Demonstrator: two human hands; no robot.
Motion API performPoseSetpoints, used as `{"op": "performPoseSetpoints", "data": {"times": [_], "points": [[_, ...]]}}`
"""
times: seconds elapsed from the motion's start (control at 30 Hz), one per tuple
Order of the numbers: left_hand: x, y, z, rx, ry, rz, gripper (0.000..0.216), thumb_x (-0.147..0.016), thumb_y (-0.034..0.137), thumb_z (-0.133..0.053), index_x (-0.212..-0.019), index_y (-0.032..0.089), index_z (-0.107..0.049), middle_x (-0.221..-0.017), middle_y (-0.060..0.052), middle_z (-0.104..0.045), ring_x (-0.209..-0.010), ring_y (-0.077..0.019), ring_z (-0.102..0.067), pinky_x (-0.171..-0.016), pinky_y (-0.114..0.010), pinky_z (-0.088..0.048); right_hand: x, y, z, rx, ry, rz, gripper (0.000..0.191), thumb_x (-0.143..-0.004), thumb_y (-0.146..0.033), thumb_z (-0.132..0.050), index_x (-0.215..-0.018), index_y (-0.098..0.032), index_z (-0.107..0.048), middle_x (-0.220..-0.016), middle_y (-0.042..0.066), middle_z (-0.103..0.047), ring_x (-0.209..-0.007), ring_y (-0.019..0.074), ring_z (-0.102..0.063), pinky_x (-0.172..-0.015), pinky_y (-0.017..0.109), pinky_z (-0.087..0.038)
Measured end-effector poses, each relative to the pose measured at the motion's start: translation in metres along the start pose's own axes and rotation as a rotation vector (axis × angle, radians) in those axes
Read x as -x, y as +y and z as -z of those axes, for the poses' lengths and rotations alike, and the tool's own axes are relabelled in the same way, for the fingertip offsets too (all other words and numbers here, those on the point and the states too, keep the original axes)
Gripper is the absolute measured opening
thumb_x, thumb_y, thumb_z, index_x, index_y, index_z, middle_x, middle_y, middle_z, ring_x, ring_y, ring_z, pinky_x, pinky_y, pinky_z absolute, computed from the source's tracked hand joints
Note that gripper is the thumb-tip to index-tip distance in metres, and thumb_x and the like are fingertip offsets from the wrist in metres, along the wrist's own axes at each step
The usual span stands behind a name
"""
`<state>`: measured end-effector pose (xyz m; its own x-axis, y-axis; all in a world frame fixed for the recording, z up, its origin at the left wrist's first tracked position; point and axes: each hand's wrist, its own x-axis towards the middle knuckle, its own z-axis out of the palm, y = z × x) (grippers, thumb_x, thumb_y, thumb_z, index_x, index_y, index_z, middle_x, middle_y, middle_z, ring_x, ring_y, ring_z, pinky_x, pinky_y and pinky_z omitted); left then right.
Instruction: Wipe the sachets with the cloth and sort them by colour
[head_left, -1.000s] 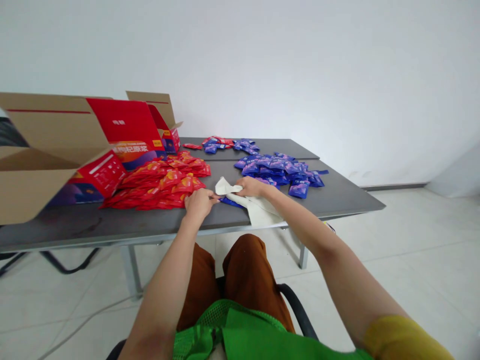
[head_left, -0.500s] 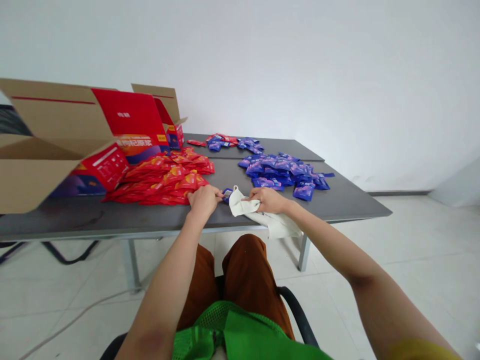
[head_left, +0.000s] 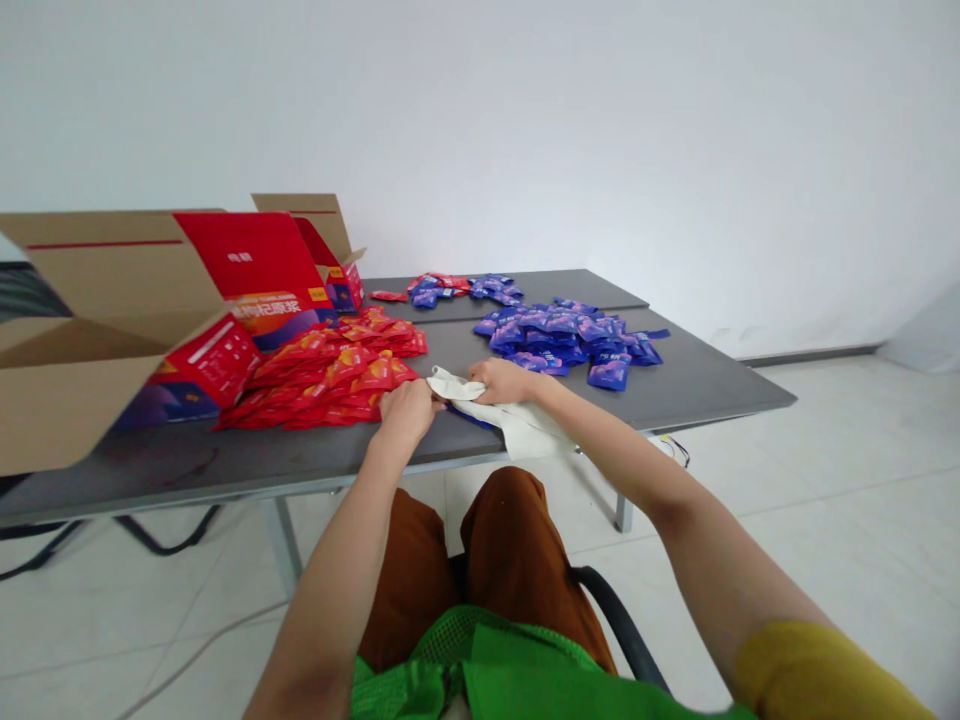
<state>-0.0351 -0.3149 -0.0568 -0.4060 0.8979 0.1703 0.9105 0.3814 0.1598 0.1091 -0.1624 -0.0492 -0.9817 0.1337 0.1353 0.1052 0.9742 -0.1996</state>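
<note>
Near the front edge of the table, my right hand (head_left: 506, 382) is closed on a white cloth (head_left: 529, 428), which drapes down toward the table edge. Under the cloth lies a blue sachet (head_left: 476, 417), mostly covered, with only a strip showing. My left hand (head_left: 409, 410) is closed at the sachet's left end, pinching its edge; the fingertips are partly hidden by the cloth. Just left of that hand spreads a pile of red sachets (head_left: 330, 375). Beyond my right hand lies a pile of blue sachets (head_left: 562, 335).
An open red and blue carton (head_left: 270, 270) with raised flaps stands at the left, and a second carton (head_left: 345, 285) is behind it. A small mixed group of red and blue sachets (head_left: 442, 287) lies at the back of the grey table (head_left: 697, 385). A white wall rises behind.
My right hand has moved the cloth left, over the blue sachet, close to my left hand. My left hand has stayed at the sachet's end. The view has shifted slightly.
</note>
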Motion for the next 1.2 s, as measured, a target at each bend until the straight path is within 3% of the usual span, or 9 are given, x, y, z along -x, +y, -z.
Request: {"op": "performPoseSetpoints", "data": {"times": [0.17,0.33,0.4,0.6,0.7,0.8,0.97,1.07,1.2], "points": [[0.002,-0.006,-0.001,-0.038,0.028,-0.210,0.028,-0.090,0.034,-0.049,-0.103,0.031,-0.073,-0.094,-0.009,-0.072,-0.095,-0.0250,-0.065,-0.079,-0.032,-0.045,0.052,0.010,0.004,-0.327,-0.051,0.063,0.016,-0.074,-0.026,-0.059,-0.072,-0.011,-0.064,-0.080,0.003,-0.060,-0.066,0.0101,-0.052,-0.060,0.020,-0.035],[0.008,-0.014,-0.008,-0.131,0.178,-0.321,0.034,-0.093,0.033,-0.041,-0.103,0.030,-0.074,-0.090,-0.010,-0.071,-0.092,-0.0260,-0.063,-0.076,-0.033,-0.044,0.080,0.025,0.005,-0.131,0.022,-0.061,0.012,-0.075,-0.023,-0.063,-0.074,-0.012,-0.068,-0.085,0.005,-0.063,-0.071,0.0120,-0.055,-0.065,0.021,-0.037],[0.013,-0.016,-0.008,-0.114,0.228,-0.250,0.037,-0.094,0.029,-0.038,-0.109,0.029,-0.072,-0.094,-0.010,-0.071,-0.093,-0.0259,-0.063,-0.074,-0.033,-0.045,0.077,0.024,0.004,0.001,0.048,-0.127,0.014,-0.079,-0.025,-0.062,-0.078,-0.012,-0.070,-0.089,0.007,-0.065,-0.075,0.0140,-0.057,-0.068,0.023,-0.039],[0.029,-0.033,0.023,-0.078,0.273,0.287,0.052,-0.095,0.048,-0.028,-0.124,0.026,-0.066,-0.088,-0.016,-0.071,-0.079,-0.0316,-0.066,-0.066,-0.040,-0.049,0.038,0.010,-0.008,0.212,0.114,-0.295,0.029,-0.086,-0.041,-0.057,-0.104,-0.023,-0.071,-0.104,0.007,-0.066,-0.089,0.0208,-0.063,-0.069,0.025,-0.042],[0.027,-0.050,0.054,-0.051,0.342,0.336,0.061,-0.090,0.059,-0.028,-0.120,0.024,-0.068,-0.088,-0.016,-0.070,-0.083,-0.0364,-0.065,-0.067,-0.047,-0.051,0.017,0.004,-0.012,0.214,0.122,-0.304,0.032,-0.087,-0.046,-0.053,-0.109,-0.028,-0.070,-0.108,0.007,-0.066,-0.093,0.0226,-0.065,-0.070,0.027,-0.046],[0.011,-0.052,0.081,0.257,0.399,0.347,0.056,-0.083,0.062,-0.044,-0.118,0.024,-0.067,-0.070,-0.009,-0.068,-0.080,-0.0323,-0.066,-0.071,-0.045,-0.053,-0.002,0.004,-0.013,0.196,0.097,-0.276,0.034,-0.088,-0.048,-0.051,-0.111,-0.029,-0.069,-0.109,0.007,-0.067,-0.095,0.0234,-0.066,-0.073,0.029,-0.049],[-0.038,0.010,0.093,1.055,0.148,0.430,0.029,-0.073,0.032,-0.067,-0.101,0.022,-0.068,-0.058,0.001,-0.063,-0.052,-0.0149,-0.059,-0.055,-0.027,-0.053,-0.036,0.010,-0.016,0.147,0.112,-0.327,0.040,-0.086,-0.055,-0.051,-0.111,-0.029,-0.068,-0.113,0.007,-0.068,-0.099,0.0269,-0.066,-0.077,0.036,-0.053],[-0.071,0.061,0.083,1.221,0.032,0.392,0.022,-0.069,0.017,-0.069,-0.091,0.017,-0.067,-0.057,0.002,-0.061,-0.047,-0.0086,-0.056,-0.051,-0.020,-0.049,-0.053,0.013,-0.022,0.093,0.129,-0.363,0.043,-0.084,-0.057,-0.051,-0.106,-0.024,-0.070,-0.112,0.010,-0.068,-0.099,0.0289,-0.066,-0.078,0.040,-0.054],[-0.116,0.115,0.066,1.322,-0.196,0.343,0.022,-0.068,0.015,-0.070,-0.089,0.016,-0.069,-0.056,0.003,-0.060,-0.040,-0.0043,-0.048,-0.044,-0.016,-0.043,-0.060,0.014,-0.027,0.041,0.174,-0.386,0.044,-0.082,-0.054,-0.056,-0.107,-0.019,-0.068,-0.112,0.012,-0.069,-0.099,0.0309,-0.066,-0.080,0.044,-0.055]]}}
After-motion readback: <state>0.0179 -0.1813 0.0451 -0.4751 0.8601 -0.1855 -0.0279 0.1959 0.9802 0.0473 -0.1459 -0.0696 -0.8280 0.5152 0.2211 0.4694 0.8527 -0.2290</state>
